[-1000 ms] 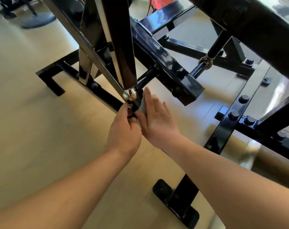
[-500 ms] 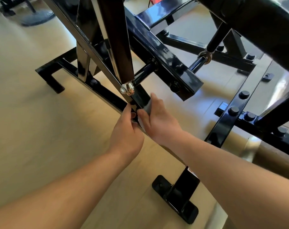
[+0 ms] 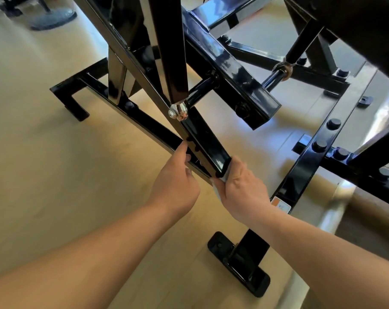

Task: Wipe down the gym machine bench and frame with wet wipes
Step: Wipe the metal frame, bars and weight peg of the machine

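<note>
Since 1 s ago the right hand point(image 3: 242, 190) w/ the wipe point(image 3: 225, 176) has slid down the slanted bar point(image 3: 202, 134), from just under the silver bolt point(image 3: 178, 112) to the bar's lower end, and the left hand point(image 3: 175, 184) has dropped a bit too. Right hand's fingers & thumb are curled round the grey-white wipe, which is wrapped on the bar end of the black frame point(image 3: 231, 70). Left hand sits at the bar's left side, thumb up along it, fingers curled in; can't tell if it really grips
</note>
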{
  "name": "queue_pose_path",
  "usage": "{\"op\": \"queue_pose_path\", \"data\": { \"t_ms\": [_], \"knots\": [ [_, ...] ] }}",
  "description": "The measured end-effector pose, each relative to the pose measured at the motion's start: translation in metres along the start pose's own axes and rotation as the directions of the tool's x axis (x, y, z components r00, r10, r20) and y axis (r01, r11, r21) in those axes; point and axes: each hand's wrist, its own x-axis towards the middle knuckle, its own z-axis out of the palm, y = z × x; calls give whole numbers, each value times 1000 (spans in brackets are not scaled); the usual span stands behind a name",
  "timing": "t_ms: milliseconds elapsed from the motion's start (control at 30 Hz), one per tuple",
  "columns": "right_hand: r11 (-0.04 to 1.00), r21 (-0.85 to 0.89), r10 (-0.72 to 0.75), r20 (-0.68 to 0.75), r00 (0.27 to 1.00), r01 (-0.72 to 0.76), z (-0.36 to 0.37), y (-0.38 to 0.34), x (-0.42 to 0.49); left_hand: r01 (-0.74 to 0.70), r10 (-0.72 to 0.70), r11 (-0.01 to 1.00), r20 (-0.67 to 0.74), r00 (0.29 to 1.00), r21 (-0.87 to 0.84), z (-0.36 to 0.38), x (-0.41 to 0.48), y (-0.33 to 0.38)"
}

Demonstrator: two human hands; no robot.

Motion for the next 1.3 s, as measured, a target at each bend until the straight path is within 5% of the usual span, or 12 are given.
{"op": "queue_pose_path", "data": {
  "t_ms": [333, 500, 667, 900, 1033, 1167, 1300],
  "knots": [
    [988, 49, -130, -280, 951, 150, -28, -89, 67, 13, -11, 1000, -84, 996, 14, -16, 3, -8],
    [995, 84, -39, -157, 987, 52, -17, -37, 31, 39, -38, 999, -78, 996, 9, -17, -1, -11],
    [974, -225, -9, -59, 998, -4, 5, 13, -4, 2, -2, 1000, -20, 1000, 2, -12, -1, -7],
    [984, 125, -93, -226, 970, 124, -8, -37, 36, 2, -2, 1000, 28, 1000, 11, -6, -3, -11],
    [981, 84, -142, -302, 943, 175, -20, -71, 62, 9, -9, 1000, -4, 1000, 27, -4, -1, -15],
    [981, 130, -116, -216, 970, 146, -16, -42, 44, 42, -42, 999, 14, 999, 8, 1, -1, -15],
    [997, -33, -74, -48, 996, 72, -4, 12, 4, 23, -22, 1000, 62, 998, -13, 9, -4, -8]
  ]
}}
